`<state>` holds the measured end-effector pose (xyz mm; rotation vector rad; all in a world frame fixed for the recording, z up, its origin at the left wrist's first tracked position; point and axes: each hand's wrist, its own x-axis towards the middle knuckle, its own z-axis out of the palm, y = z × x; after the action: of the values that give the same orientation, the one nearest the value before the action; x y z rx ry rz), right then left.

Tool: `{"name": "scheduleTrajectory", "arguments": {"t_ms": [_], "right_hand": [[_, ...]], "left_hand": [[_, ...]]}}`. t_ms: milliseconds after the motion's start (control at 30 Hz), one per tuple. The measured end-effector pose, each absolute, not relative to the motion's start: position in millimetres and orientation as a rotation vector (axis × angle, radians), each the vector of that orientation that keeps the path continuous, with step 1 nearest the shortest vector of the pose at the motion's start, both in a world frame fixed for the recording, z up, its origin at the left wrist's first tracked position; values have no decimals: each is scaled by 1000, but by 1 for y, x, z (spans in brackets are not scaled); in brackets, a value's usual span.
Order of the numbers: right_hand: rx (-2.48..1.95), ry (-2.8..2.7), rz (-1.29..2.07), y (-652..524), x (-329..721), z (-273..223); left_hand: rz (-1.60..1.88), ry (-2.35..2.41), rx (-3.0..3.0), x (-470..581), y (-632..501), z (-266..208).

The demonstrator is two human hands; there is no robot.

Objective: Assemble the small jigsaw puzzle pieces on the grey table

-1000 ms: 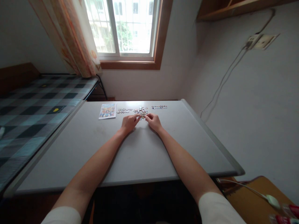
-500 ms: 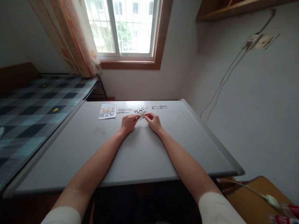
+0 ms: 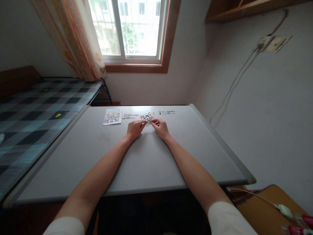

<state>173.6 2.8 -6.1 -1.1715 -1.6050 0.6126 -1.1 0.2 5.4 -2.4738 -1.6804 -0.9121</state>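
Note:
A loose heap of small jigsaw puzzle pieces (image 3: pixel 147 116) lies near the far side of the white table (image 3: pixel 151 156). At the heap's near edge, my left hand (image 3: pixel 135 128) has thumb and forefinger pinched together. My right hand (image 3: pixel 160 127) faces it from the other side, its fingertips also closed in a pinch. Only a small gap separates the two hands; whatever sits in their fingertips is too tiny to make out. Rows of puzzle pieces (image 3: pixel 130 116) are laid out left of the heap, and another group (image 3: pixel 167 112) lies to its right.
A colourful printed picture sheet (image 3: pixel 112 117) lies left of the pieces. Beyond the table's left edge stands a bed with a checked cover (image 3: pixel 49 107). A wooden stool or chair (image 3: pixel 264 209) with a white cable is at lower right. A window (image 3: pixel 132 29) is ahead.
Both hands stay at the heap's near edge. The right fingertips have shifted very slightly; the pieces and the picture sheet look the same.

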Motion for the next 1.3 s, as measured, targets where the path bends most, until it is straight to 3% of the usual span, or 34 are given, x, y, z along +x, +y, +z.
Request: {"name": "scheduleTrajectory", "arguments": {"t_ms": [1300], "right_hand": [[-1145, -1602, 557, 4, 172, -7]], "left_hand": [[-944, -1684, -2499, -2, 1, 4]]}}
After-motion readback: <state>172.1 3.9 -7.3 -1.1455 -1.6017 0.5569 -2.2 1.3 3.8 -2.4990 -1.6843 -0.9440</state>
